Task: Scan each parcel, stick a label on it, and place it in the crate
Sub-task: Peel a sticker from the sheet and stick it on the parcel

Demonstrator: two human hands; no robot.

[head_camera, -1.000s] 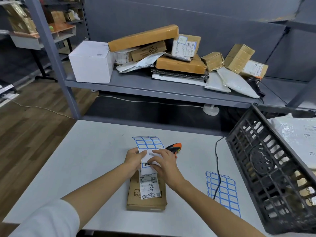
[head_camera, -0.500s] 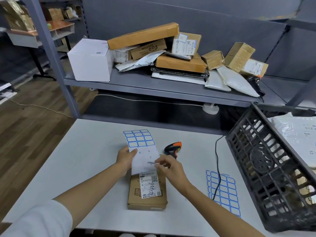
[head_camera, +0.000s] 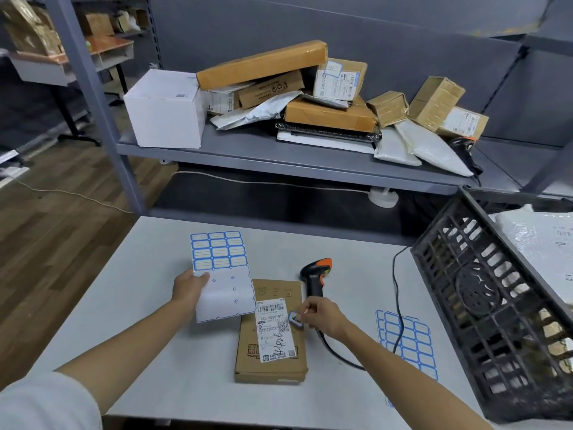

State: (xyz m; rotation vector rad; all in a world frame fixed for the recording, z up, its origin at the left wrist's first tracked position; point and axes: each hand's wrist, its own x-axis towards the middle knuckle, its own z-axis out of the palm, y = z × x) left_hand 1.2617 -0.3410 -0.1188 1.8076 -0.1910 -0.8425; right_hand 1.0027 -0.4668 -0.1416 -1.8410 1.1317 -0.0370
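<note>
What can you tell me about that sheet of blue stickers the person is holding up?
The label sheet is a white paper backing. Its upper part carries a grid of blue-bordered rectangular labels; the lower part is bare, with small blue marks where labels were peeled off. The left hand holds its left edge, lifted and tilted above the table, its lower corner near the brown parcel. The right hand pinches one peeled label over that parcel.
</note>
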